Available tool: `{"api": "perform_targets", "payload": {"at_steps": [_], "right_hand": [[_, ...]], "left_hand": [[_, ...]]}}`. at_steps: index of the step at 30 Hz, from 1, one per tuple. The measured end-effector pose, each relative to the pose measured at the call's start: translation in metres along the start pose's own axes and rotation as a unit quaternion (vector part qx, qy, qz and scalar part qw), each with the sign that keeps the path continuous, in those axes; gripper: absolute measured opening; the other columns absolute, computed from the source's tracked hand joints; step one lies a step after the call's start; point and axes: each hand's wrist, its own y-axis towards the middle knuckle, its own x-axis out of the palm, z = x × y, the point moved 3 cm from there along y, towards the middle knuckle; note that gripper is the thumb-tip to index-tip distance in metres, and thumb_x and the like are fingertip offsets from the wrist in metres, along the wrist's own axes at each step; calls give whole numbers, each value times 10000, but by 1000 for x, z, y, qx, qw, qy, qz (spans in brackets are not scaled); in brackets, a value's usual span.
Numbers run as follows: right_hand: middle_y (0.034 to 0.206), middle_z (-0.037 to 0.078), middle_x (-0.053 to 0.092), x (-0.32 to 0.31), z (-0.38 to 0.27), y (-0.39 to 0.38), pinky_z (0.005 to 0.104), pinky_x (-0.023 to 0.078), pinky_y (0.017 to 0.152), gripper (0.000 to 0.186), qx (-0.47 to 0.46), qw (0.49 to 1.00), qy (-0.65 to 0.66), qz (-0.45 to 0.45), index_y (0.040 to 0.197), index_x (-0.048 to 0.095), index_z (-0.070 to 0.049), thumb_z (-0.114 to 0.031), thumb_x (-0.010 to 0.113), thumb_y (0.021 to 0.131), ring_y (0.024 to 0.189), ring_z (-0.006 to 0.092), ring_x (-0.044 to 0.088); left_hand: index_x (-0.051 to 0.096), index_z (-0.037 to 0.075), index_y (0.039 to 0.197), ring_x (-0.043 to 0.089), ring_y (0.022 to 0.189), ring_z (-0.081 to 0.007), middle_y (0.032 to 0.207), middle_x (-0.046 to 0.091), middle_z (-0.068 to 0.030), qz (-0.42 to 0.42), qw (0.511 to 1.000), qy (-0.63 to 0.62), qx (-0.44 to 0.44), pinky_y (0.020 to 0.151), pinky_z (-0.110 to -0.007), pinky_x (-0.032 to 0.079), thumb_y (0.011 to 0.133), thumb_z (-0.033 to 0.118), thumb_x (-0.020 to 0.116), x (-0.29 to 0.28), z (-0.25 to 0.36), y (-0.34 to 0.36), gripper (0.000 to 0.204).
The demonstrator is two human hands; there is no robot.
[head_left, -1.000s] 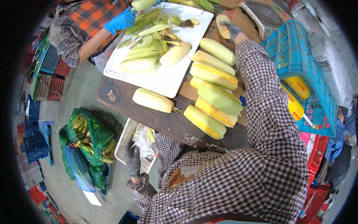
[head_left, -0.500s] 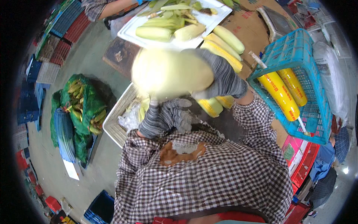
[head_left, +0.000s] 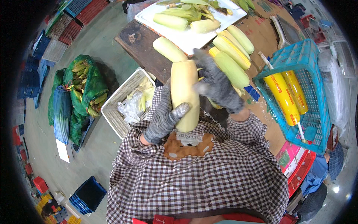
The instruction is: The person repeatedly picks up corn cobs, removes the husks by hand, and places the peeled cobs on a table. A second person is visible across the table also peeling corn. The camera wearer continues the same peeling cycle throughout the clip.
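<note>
A: State the location of the ear of corn (head_left: 185,95).

B: It is held in the left hand (head_left: 160,121). Its top end extends past the fingertips; its lower end sits beneath the thumb. Half a second ago it was a crosswise blur; it is now sharp and aligned lengthwise in the view.

A: Report the finger state.

B: Left: gloved thumb across the upper face, fingers along the left side, clamping the ear between them. Those fingers were spread and free below it earlier. Right hand (head_left: 223,89): motion-blurred, thumb and fingers parted. It has left the ear's end and is now just beside its right edge. Whether a fingertip makes contact cannot be determined.

A: List the surroundings, nearest first.

B: Just beyond the left fingertips, a loose pale ear (head_left: 169,49), previously hidden behind the held one, now shows. Past the right fingertips, several ears in a row (head_left: 232,52). Farther beyond both hands, the white tray (head_left: 149,18) bearing corn and husks. Left of the left fingers, the white basket (head_left: 107,109); farther left, the green mesh sack (head_left: 97,76). Right of the right fingers, the teal crate (head_left: 315,74) containing yellow rolls (head_left: 281,98).
</note>
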Motion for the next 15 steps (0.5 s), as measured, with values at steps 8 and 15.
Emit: {"api": "perform_targets", "payload": {"at_steps": [8, 15], "right_hand": [[1172, 141, 449, 26, -6, -12, 339, 391, 912, 917, 5, 963, 254, -91, 1323, 211, -4, -127, 739, 583, 1066, 222, 471], [1134, 96, 497, 0, -22, -7, 333, 434, 814, 589, -240, 942, -222, 79, 1238, 410, -65, -299, 619, 740, 1000, 225, 511]], "left_hand": [[326, -15, 1202, 543, 921, -224, 1026, 505, -127, -10, 993, -101, -61, 767, -348, 492, 547, 418, 735, -2, -4, -4, 884], [374, 1, 1166, 582, 820, -232, 966, 538, -125, -40, 987, -146, -62, 701, -348, 511, 577, 413, 741, -4, -16, -1, 807]]}}
